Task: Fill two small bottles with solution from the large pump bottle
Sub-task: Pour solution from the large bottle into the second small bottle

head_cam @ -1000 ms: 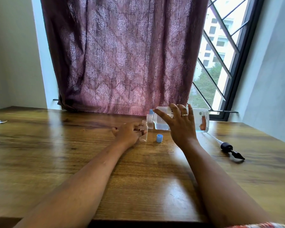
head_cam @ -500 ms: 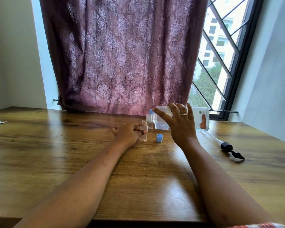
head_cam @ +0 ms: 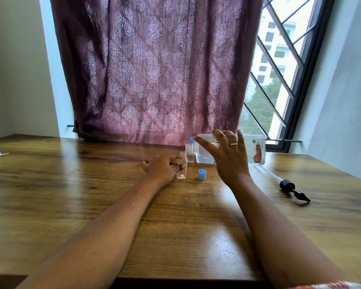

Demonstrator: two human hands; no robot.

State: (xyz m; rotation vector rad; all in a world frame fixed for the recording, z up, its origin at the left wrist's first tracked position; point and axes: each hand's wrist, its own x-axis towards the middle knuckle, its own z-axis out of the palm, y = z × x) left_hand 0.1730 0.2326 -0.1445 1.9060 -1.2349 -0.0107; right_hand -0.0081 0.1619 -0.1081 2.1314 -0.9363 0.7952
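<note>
Head view, left hand (head_cam: 165, 170) fingers (head_cam: 176, 162) pinching small bottle (head_cam: 182, 171), right hand (head_cam: 230, 160) fingers gripping tipped large bottle (head_cam: 255, 148).

Glossy wooden table (head_cam: 71, 205), patterned maroon curtain (head_cam: 154, 69), black-framed window (head_cam: 279, 90) with diagonal bars, pale walls (head_cam: 13, 69), daylight
</note>
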